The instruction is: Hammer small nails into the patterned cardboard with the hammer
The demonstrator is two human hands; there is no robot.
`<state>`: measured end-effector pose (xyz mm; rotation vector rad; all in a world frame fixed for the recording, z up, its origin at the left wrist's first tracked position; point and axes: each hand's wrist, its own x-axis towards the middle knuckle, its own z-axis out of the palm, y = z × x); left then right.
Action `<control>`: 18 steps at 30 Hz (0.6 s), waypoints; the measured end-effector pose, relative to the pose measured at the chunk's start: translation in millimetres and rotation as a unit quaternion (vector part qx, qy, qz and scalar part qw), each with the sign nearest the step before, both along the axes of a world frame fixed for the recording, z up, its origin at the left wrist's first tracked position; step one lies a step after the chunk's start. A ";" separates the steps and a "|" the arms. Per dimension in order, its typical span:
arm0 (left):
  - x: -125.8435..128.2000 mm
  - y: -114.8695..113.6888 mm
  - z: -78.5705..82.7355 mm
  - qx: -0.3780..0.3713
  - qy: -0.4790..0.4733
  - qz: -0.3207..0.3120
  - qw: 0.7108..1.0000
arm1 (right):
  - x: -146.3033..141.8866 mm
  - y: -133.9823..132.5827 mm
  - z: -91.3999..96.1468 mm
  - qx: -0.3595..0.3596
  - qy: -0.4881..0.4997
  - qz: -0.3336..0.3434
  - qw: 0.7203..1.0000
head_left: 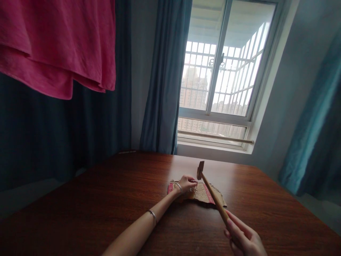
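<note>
My right hand (241, 233) is closed round the wooden handle of a hammer (213, 193), whose head is raised just right of my left fingertips. Over a torn piece of cardboard (201, 193) with pink-red bands and many small holes or specks, my left hand (188, 183) pinches with thumb and forefinger. Whatever sits between those fingertips is too small to make out. Silver bangles circle the left wrist and forearm. The cardboard lies flat on the brown wooden table (106, 206), partly covered by the left hand and the hammer.
Behind the table, a barred window (218, 71) lets in daylight. A blue curtain (162, 89) hangs at its left and another curtain (311, 124) at the right. Pink cloth (66, 46) hangs at the upper left. A pole (215, 136) runs along the sill.
</note>
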<state>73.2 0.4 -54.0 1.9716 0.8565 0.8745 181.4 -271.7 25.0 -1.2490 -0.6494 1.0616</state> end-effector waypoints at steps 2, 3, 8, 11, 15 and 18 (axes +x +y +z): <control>0.3 0.9 -1.1 0.002 -0.006 -0.002 1.000 | 1.4 0.3 -2.0 -0.002 0.003 -0.004 1.000; 0.5 1.5 -1.8 0.004 -0.008 -0.003 1.000 | 2.1 0.6 -3.2 -0.001 0.003 -0.005 1.000; 1.5 2.7 -4.6 0.017 -0.011 -0.004 1.000 | 3.4 1.4 -5.8 -0.001 -0.002 -0.005 1.000; 1.3 2.6 -4.4 0.009 -0.010 -0.002 1.000 | 2.0 0.4 -2.4 -0.004 0.006 -0.001 1.000; 0.5 3.7 -4.4 0.021 0.004 0.001 1.000 | 0.6 -0.9 1.8 -0.007 0.006 0.005 1.000; 0.3 5.1 -5.6 0.022 0.005 -0.001 1.000 | 0.9 -1.1 1.5 -0.008 0.007 0.008 1.000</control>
